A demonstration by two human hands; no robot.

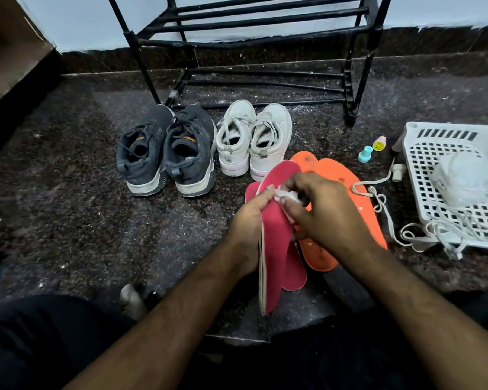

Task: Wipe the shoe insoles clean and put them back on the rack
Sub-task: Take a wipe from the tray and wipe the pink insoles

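My left hand (250, 220) grips a pink-red insole (275, 249) by its edge and holds it tilted on its side above the floor. My right hand (321, 212) pinches a small white wipe (286, 194) and presses it against the upper part of that insole. A second pink-red insole (296, 271) lies on the floor just behind it. Two orange insoles (338, 175) lie overlapped on the floor to the right, partly hidden by my right hand. The black metal shoe rack (251, 32) stands against the wall at the back.
A pair of dark grey sneakers (166, 153) and a pair of white sneakers (254, 139) stand in front of the rack. A white plastic basket (451, 130) with a charger and cables sits at the right. Two small stamps (372, 149) and a white cord (378, 192) lie nearby.
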